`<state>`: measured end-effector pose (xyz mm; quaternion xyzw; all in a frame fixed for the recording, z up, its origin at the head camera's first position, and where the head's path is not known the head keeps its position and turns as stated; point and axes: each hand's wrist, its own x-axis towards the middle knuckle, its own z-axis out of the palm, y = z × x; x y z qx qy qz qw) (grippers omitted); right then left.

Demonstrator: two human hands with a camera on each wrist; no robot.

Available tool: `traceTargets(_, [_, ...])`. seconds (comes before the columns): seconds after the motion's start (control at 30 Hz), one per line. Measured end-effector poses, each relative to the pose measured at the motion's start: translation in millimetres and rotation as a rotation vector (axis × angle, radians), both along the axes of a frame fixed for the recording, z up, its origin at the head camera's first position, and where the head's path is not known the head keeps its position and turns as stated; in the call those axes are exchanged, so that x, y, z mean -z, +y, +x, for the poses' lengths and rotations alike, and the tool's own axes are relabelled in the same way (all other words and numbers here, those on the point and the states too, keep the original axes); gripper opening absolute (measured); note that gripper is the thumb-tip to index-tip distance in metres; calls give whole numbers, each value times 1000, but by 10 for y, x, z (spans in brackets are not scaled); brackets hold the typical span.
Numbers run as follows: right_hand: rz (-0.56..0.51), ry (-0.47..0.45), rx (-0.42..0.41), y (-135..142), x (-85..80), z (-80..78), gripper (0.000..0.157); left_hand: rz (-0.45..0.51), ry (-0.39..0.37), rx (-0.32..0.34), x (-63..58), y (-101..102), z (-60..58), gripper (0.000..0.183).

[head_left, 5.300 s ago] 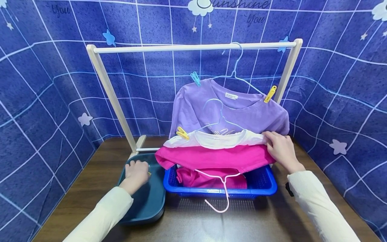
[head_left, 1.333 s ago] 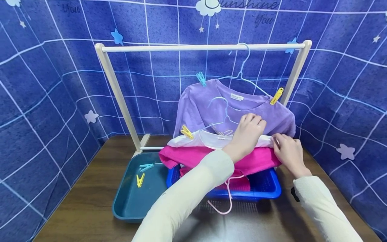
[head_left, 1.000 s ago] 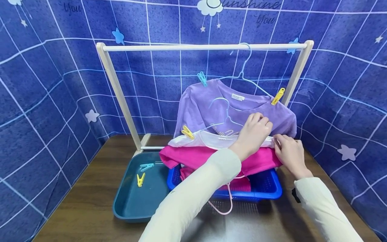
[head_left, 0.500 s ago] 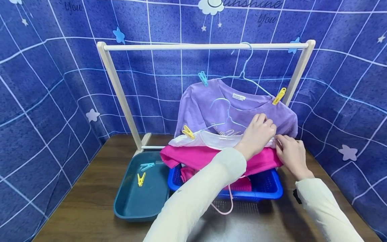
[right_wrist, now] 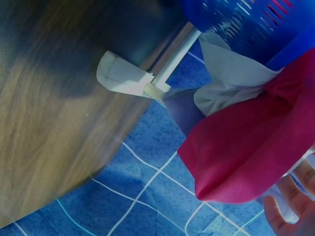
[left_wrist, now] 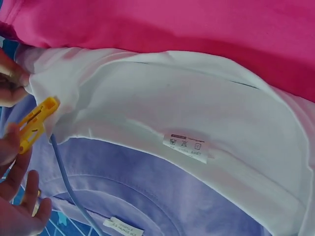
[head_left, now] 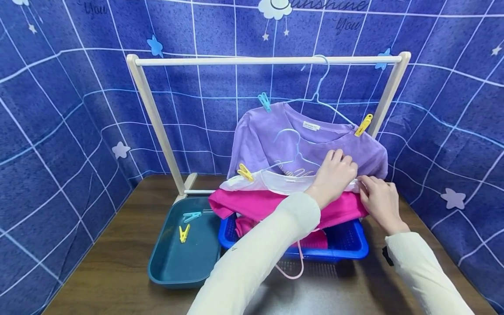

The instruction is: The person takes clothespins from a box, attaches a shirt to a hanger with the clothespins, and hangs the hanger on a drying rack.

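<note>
Pink-and-white shirt (head_left: pixel 257 202) lies across the back of the blue basket (head_left: pixel 350 252), below the rack rail (head_left: pixel 220 61) and in front of the purple shirt (head_left: pixel 250 135), which already hangs there. What I notice most is the left hand (head_left: pixel 334 173): about five seconds ago it was down in the teal tray (head_left: pixel 173 267), and now it is up at the shirt's right-side shoulder, almost still over the last half second. With it out of the way, I can see a blue clothespin (head_left: pixel 192 216) and a yellow one left in the tray.

From the left wrist view, its fingers pinch the yellow clothespin (left_wrist: pixel 38 123), whose nose meets the white cloth where the hanger wire (left_wrist: pixel 62 167) comes out. I can't tell whether it has bitten down yet. Close by, the right hand (head_left: pixel 379 197) pinches the shoulder's edge, its fingers drawn together on the white fabric; it was on that same shoulder five seconds ago.

For the work, I take this as the second shoulder being fastened, since a yellow clip (head_left: pixel 245 172) already sits on the other one. The hook remains free of the rail, so hanging isn't done.
</note>
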<state>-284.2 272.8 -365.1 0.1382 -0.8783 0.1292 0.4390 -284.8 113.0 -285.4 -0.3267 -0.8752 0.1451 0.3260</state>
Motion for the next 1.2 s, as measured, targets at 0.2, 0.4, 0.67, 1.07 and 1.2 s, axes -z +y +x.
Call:
traceTargets(0.2, [2,-21,11,-6,-17,-7,9,28,4,-16,20,-56,2,18])
traceTargets(0.4, [2,-38,18,-9,-41,4,10,77,36,-6,55,-157,16,15])
traceTargets(0.67, [5,-54,26,10,-37,5,10,140,92,61,127,-364,10,20])
traceTargets(1.07, [21,-78,33,7,-20,17,12,217,109,229,185,-865,17,21])
traceTargets(1.2, [21,-70,32,-1,-19,19,11,242,104,247,207,-1033,26,19])
